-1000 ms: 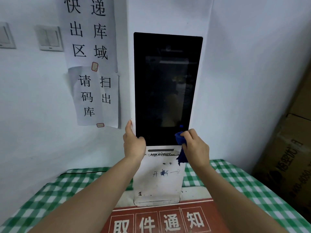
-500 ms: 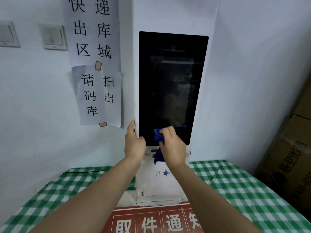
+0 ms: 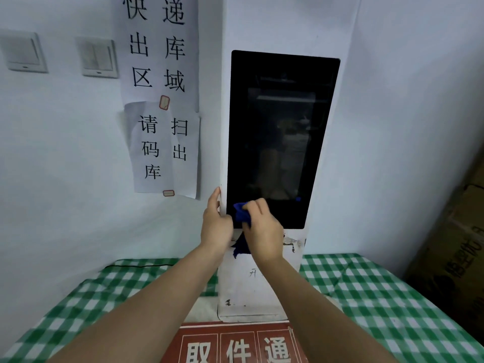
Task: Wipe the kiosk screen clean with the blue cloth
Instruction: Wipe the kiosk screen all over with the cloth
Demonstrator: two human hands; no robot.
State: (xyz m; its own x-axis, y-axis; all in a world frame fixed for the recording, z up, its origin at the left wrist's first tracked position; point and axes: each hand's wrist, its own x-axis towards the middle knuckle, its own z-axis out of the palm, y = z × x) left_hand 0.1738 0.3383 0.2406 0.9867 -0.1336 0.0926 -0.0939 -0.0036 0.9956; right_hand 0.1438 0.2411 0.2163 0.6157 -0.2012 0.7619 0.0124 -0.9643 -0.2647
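A tall white kiosk (image 3: 262,289) stands on the table against the wall, with a dark upright screen (image 3: 280,137) in its upper half. My right hand (image 3: 262,231) is closed on a bunched blue cloth (image 3: 242,214) and presses it against the screen's bottom left corner; a tail of the cloth hangs below my palm. My left hand (image 3: 216,222) grips the kiosk's left edge just beside it, thumb pointing up along the side. The two hands almost touch.
Green checked tablecloth (image 3: 379,297) covers the table. A red sign with white characters (image 3: 235,344) lies in front of the kiosk base. Paper notices (image 3: 162,100) and two wall switches (image 3: 98,57) are on the left wall. Cardboard boxes (image 3: 450,244) stand at right.
My right hand has slid the blue cloth leftward along the bottom of the screen, from its right corner to its left corner. My left hand has stayed on the kiosk's edge.
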